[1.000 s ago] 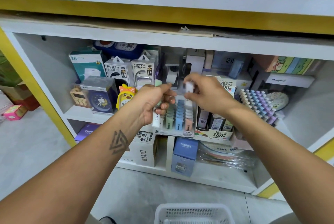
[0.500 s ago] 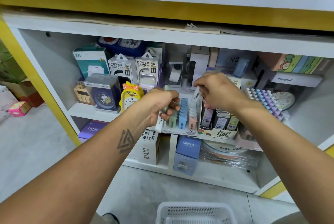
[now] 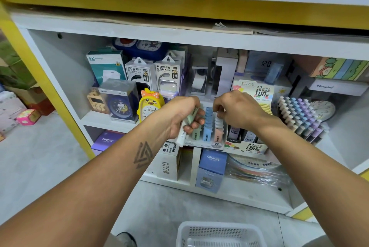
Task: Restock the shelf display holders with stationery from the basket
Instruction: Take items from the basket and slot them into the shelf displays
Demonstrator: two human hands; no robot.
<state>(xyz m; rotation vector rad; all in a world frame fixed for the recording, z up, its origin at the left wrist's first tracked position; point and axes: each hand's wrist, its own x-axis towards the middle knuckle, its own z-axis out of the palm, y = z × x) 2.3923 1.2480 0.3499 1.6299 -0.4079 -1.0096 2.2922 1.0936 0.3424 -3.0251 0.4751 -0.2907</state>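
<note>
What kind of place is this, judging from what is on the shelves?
Most likely a stationery shop. The white shelf carries boxed retail goods: a tiered display holder of pastel lead cases, a rack of pastel pens, and power bank boxes still in their packaging.

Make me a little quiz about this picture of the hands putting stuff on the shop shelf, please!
1. True or false: the left hand grips a bundle of slim cases.
2. Which colour row in the display holder is the right hand reaching into? A) green B) blue C) white and peach
3. Fill in: the white basket sits on the ____, below the arms.

Key
1. True: its fingers curl round green and white cases.
2. C: the right hand's fingertips are at the top of the white and peach row, right of the blue row.
3. Floor.
</note>
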